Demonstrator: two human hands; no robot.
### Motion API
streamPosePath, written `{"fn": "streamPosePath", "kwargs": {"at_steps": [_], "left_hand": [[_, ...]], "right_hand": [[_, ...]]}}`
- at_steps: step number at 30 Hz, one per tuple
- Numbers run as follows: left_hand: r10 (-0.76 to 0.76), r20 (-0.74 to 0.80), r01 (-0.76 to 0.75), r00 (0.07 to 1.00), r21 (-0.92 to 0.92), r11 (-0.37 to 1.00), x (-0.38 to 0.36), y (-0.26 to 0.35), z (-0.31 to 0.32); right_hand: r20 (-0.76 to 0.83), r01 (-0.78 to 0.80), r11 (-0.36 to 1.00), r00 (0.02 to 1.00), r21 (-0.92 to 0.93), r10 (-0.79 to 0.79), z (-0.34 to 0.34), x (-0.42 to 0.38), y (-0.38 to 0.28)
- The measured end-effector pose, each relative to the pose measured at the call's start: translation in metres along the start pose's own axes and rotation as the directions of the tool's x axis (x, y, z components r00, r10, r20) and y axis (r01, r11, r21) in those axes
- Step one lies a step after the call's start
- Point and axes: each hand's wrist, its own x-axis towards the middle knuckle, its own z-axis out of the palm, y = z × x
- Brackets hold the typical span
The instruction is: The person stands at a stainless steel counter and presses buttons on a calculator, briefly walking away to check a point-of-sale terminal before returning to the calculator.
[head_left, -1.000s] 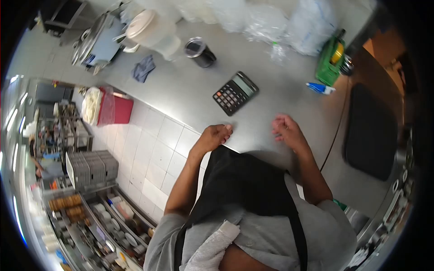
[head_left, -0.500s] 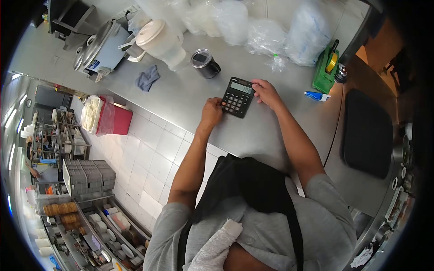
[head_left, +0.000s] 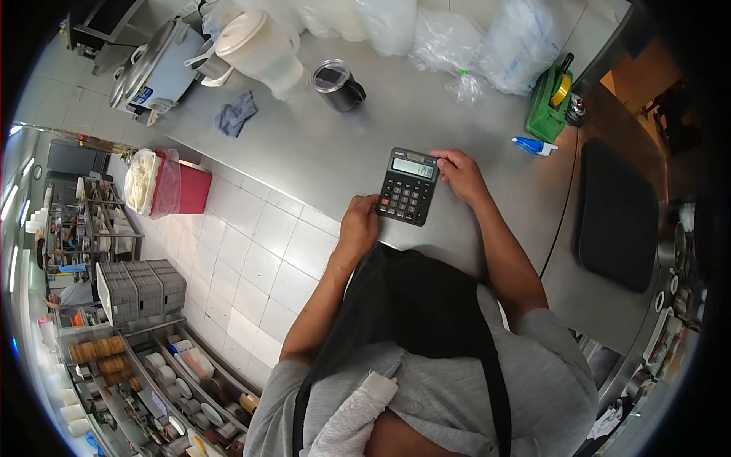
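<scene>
A black calculator [head_left: 409, 186] with a lit grey display and rows of keys is between my two hands, at the near edge of the steel table. My left hand [head_left: 359, 226] is closed on its lower left edge, the fingers mostly hidden beneath it. At the upper right corner, my right hand [head_left: 461, 175] grips the side with bent fingers. A dark lidded mug [head_left: 339, 87] stands beyond the calculator. Off to the right lie a blue-and-white correction tape [head_left: 534, 146] and a green tape dispenser [head_left: 548, 107] with yellow tape.
The steel table [head_left: 304, 148] also bears a crumpled grey cloth [head_left: 237, 114], a plastic pitcher [head_left: 259, 53], a rice cooker [head_left: 158, 67] and bagged goods [head_left: 521, 46] along the back. A black pad [head_left: 618, 217] lies right. Left are a red bin [head_left: 193, 189] and grey crates [head_left: 143, 289].
Both hands have brought the calculator closer to my body, keeping hold of it. The view has shifted slightly, so the mug, cloth and pitcher sit higher in the picture.
</scene>
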Motion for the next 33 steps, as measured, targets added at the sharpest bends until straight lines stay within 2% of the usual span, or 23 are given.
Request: {"fn": "streamPosePath", "kwargs": {"at_steps": [2,5,9,11,17,20,23,26,29,33], "left_hand": [[-0.017,0.016,0.017,1.0,-0.019,1.0,0.002,0.0,-0.003],[0.031,-0.058,-0.034,0.998,-0.044,0.998,0.002,-0.008,0.001],[-0.032,-0.135,0.011,0.99,-0.153,0.988,-0.008,-0.012,0.009],[-0.039,-0.131,0.012,0.991,-0.198,0.98,-0.01,-0.009,0.006],[0.186,-0.134,-0.205,0.973,-0.144,0.968,-0.009,0.006,0.003],[0.317,-0.097,-0.311,0.943,0.072,0.948,-0.007,0.018,0.006],[0.409,-0.053,-0.393,0.911,0.187,0.9,-0.003,0.021,0.011],[0.385,-0.098,-0.357,0.918,0.22,0.908,0.0,0.019,0.015],[0.403,-0.028,-0.392,0.915,0.175,0.903,0.009,0.02,0.012],[0.385,0.089,-0.395,0.918,0.226,0.89,0.013,0.038,0.022]], "right_hand": [[-0.054,0.005,0.999,0.999,0.032,-0.004,0.004,0.002,0.002],[-0.152,0.048,0.998,0.987,0.035,-0.042,0.012,0.003,0.004],[-0.251,0.052,0.999,0.967,0.006,-0.048,0.017,0.003,0.001],[-0.304,0.122,0.992,0.945,-0.015,-0.121,0.021,0.003,0.003],[-0.382,0.185,0.982,0.911,0.044,-0.155,0.023,-0.002,-0.001],[-0.378,0.171,0.984,0.915,0.051,-0.139,0.022,-0.002,-0.001],[-0.372,0.153,0.987,0.92,0.052,-0.123,0.021,-0.001,0.0],[-0.388,0.147,0.986,0.916,0.085,-0.103,0.021,-0.001,0.001],[-0.394,0.163,0.979,0.914,0.125,-0.102,0.019,-0.001,0.002],[-0.394,0.185,0.971,0.912,0.15,-0.113,0.02,0.0,0.005]]}}
